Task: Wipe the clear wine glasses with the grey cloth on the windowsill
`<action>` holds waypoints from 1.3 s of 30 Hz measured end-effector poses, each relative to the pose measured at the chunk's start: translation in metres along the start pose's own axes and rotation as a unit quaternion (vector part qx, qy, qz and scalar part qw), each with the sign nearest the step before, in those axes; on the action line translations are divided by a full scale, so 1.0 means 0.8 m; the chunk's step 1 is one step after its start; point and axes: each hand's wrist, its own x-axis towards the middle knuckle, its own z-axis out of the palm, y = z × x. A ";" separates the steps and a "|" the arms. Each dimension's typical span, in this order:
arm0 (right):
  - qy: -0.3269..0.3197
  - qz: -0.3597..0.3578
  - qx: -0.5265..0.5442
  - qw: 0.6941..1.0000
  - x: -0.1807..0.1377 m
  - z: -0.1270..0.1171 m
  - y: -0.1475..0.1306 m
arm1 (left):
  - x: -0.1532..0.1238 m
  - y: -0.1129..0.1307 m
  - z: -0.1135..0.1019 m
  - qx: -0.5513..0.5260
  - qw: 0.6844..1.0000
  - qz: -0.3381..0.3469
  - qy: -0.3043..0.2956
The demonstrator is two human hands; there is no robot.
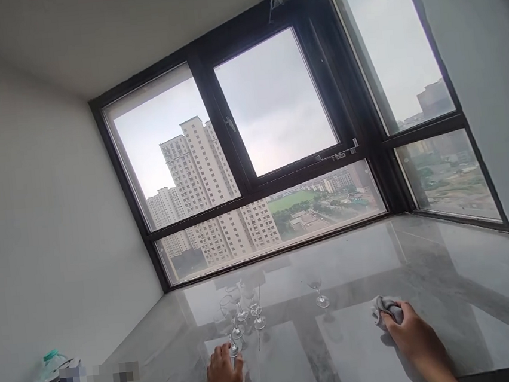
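Left hand [224, 379] grasps glass [232, 331]; right hand [409, 329] clutches cloth [385, 307].

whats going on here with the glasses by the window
A person leans over a glossy grey marble surface in front of a large window. Their left hand grips the base of a wine glass at the near edge of a cluster of stemmed glasses. Their right hand holds a crumpled grey cloth against the surface. One more glass stands upright by itself between the two hands, farther back.
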 end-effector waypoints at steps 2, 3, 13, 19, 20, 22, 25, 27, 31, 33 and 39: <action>0.005 -0.006 0.006 1.000 0.001 0.002 0.002 | 0.001 -0.001 0.000 -0.006 1.000 -0.006 -0.011; 0.008 -0.008 0.008 1.000 0.002 0.004 0.003 | 0.002 -0.001 0.001 -0.009 1.000 -0.009 -0.017; -0.015 -0.001 0.048 0.999 0.007 0.006 0.004 | 0.019 -0.002 0.002 0.006 0.997 -0.029 -0.070; -0.014 -0.003 0.052 0.999 0.008 0.006 0.002 | 0.025 0.002 -0.005 0.003 0.995 -0.038 -0.090; -0.012 -0.005 0.052 0.999 0.008 0.006 0.002 | 0.024 0.002 -0.006 -0.001 0.995 -0.040 -0.091; -0.009 -0.005 0.054 0.999 0.007 0.006 0.001 | 0.024 0.002 -0.006 -0.016 0.995 -0.040 -0.092; -0.004 -0.005 0.057 0.998 0.007 0.007 0.000 | 0.023 0.001 -0.005 -0.027 0.996 -0.036 -0.077; -0.001 -0.008 0.057 0.998 0.007 0.008 0.001 | 0.024 0.000 -0.003 -0.026 0.996 -0.040 -0.072; 0.011 -0.013 0.041 0.999 0.006 0.010 0.002 | 0.025 -0.001 -0.001 -0.031 0.996 -0.038 -0.074; 0.012 -0.008 0.027 1.000 0.003 0.008 -0.002 | 0.024 -0.002 -0.001 -0.032 0.997 -0.024 -0.071; -0.003 0.011 0.006 1.000 -0.004 -0.003 -0.016 | 0.024 -0.004 -0.002 -0.032 0.997 -0.033 -0.066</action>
